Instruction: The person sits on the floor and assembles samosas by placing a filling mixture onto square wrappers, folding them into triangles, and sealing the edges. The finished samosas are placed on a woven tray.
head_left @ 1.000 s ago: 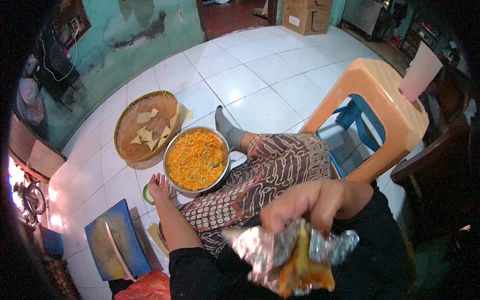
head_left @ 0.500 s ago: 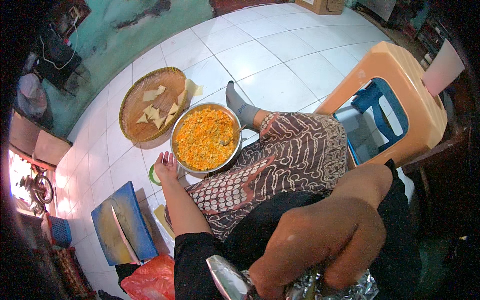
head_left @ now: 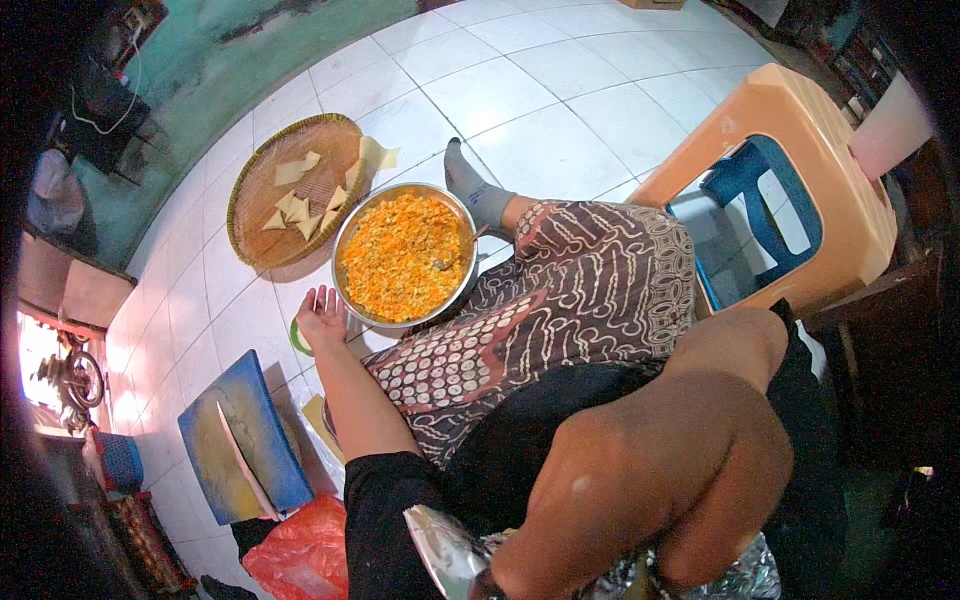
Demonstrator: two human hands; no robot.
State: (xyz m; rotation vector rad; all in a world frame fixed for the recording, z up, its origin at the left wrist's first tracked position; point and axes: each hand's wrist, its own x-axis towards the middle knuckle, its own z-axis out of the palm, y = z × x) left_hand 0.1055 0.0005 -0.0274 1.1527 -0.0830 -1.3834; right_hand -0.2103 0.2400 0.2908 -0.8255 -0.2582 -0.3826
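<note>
My left hand (head_left: 322,320) lies palm up beside the metal bowl (head_left: 465,292), its fingers loosely spread and holding nothing. Orange and pale chopped filling (head_left: 400,255) fills that bowl, and a spoon (head_left: 445,264) rests in it at the right. Partly behind my left hand shows a round green-rimmed thing (head_left: 297,338). Very close and large at the bottom, my right hand (head_left: 630,480) is bent with its fingers curled in. It is against crinkled silver foil-like material (head_left: 445,545); what its fingers grip is hidden by the lower edge.
A round woven tray (head_left: 255,215) carries folded pastry triangles and wrapper sheets. At the left, a knife (head_left: 240,450) lies on a blue-edged cutting board (head_left: 270,400), near a red plastic bag (head_left: 305,550). An orange stool (head_left: 690,150) stands right of my patterned-cloth-covered leg (head_left: 590,280).
The view has tilted slightly, so the bowl, tray and board sit higher and farther left in the picture. My left hand remains beside the bowl, and my right hand stays curled close by.
</note>
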